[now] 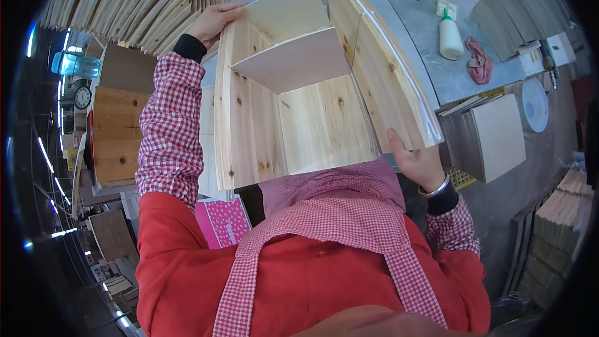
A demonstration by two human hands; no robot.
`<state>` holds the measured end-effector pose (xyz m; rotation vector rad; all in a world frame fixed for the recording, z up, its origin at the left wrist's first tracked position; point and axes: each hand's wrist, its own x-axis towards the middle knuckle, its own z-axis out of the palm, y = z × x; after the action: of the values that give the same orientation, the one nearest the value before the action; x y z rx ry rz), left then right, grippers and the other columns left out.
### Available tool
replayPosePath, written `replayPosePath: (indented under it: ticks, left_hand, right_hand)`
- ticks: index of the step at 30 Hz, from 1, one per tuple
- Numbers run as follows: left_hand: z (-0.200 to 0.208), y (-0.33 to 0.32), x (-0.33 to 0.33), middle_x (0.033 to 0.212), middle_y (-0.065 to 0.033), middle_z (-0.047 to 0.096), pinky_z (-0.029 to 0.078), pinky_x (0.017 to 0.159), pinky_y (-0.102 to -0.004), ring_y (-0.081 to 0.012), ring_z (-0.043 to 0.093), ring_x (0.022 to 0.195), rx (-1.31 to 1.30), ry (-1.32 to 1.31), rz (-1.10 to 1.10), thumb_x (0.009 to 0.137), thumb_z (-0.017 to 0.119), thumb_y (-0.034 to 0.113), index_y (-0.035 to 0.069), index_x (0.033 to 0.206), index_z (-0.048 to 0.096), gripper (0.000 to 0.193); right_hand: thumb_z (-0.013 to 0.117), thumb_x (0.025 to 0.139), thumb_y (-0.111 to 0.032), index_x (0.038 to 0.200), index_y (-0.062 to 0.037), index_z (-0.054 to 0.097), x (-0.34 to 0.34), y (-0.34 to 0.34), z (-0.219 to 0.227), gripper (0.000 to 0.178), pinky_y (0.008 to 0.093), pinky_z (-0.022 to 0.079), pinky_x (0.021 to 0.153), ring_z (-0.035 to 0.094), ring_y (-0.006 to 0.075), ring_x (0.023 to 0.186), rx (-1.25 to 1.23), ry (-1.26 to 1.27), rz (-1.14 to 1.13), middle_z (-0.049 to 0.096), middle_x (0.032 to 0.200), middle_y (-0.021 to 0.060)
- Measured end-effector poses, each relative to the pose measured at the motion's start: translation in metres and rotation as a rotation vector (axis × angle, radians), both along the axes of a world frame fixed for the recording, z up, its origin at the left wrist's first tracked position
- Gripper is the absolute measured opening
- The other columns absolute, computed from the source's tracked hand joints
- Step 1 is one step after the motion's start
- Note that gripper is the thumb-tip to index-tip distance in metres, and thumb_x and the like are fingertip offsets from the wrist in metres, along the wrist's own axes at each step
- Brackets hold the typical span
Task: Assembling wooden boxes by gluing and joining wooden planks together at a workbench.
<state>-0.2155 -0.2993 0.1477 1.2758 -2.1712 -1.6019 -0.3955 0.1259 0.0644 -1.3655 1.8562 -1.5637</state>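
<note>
Tilted up in front of me is an open pale wooden box (324,118) with knots in its boards. A thin light divider board (290,59) crosses its inside and splits it into two compartments. My left hand (212,24) grips the box's far left corner, fingers over the edge. Along the right side stands a long wooden panel (380,68) with a shiny edge; whether it is joined to the box I cannot tell. My right hand (417,161) is closed on the panel's near end, thumb on the inner face, other fingers hidden behind it.
Stacked thin boards (137,0) stand at the far left. On the grey table (418,31) are a white glue bottle (450,37) with a green tip and a pink rag (479,61). Grey boards (521,6), a board stack (493,137) and a white bucket (533,105) are at right.
</note>
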Motion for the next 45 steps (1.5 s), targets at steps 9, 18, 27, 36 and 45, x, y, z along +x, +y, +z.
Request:
replayPosePath:
  ticks: [9,18,27,36,45]
  left_hand:
    - [-0.006,-0.013,-0.001,0.102,-0.0066,0.068,0.053,0.078,-0.0271,-0.0121,0.064,0.085,-0.045,-0.034,0.034,0.093,0.060,0.017,0.001,0.118,0.063,0.030]
    - [-0.003,-0.004,-0.005,0.100,-0.0073,0.068,0.054,0.074,-0.0275,-0.0121,0.065,0.082,-0.084,-0.048,0.055,0.093,0.059,0.015,0.000,0.117,0.063,0.028]
    - [-0.014,-0.012,-0.003,0.099,-0.0076,0.068,0.054,0.076,-0.0267,-0.0129,0.065,0.082,-0.124,-0.010,0.025,0.093,0.059,0.015,0.000,0.117,0.064,0.029]
    - [-0.023,0.061,0.021,0.117,-0.0112,0.061,0.050,0.082,-0.0259,-0.0129,0.060,0.100,-0.112,0.344,0.129,0.089,0.067,0.025,0.002,0.131,0.053,0.050]
    - [-0.008,0.106,0.053,0.100,-0.0056,0.064,0.049,0.076,-0.0237,-0.0094,0.059,0.087,-0.184,0.178,-0.129,0.088,0.068,0.024,0.003,0.112,0.065,0.032]
  right_hand:
    - [0.064,0.078,-0.004,0.095,0.0070,0.060,0.008,0.003,0.008,0.020,0.0335,0.052,0.062,0.066,0.0318,0.067,0.029,0.023,0.059,0.064,0.078,0.0185]
    - [0.061,0.076,-0.001,0.100,0.0072,0.057,0.018,-0.004,0.008,0.025,0.0371,0.051,0.063,0.062,0.0374,0.069,0.081,0.008,0.178,0.059,0.081,0.0218]
    - [0.061,0.075,-0.002,0.097,0.0055,0.057,0.021,-0.002,0.011,0.023,0.0398,0.051,0.062,0.061,0.0393,0.068,0.155,0.063,0.215,0.059,0.081,0.0220]
    - [0.064,0.078,-0.004,0.088,0.0029,0.060,0.030,-0.008,0.007,0.013,0.0356,0.050,0.059,0.064,0.0322,0.066,0.034,0.154,0.063,0.062,0.075,0.0175]
    - [0.063,0.081,-0.005,0.089,0.0038,0.063,0.035,-0.004,0.008,0.012,0.0317,0.052,0.058,0.068,0.0261,0.062,0.062,0.112,0.101,0.067,0.071,0.0141]
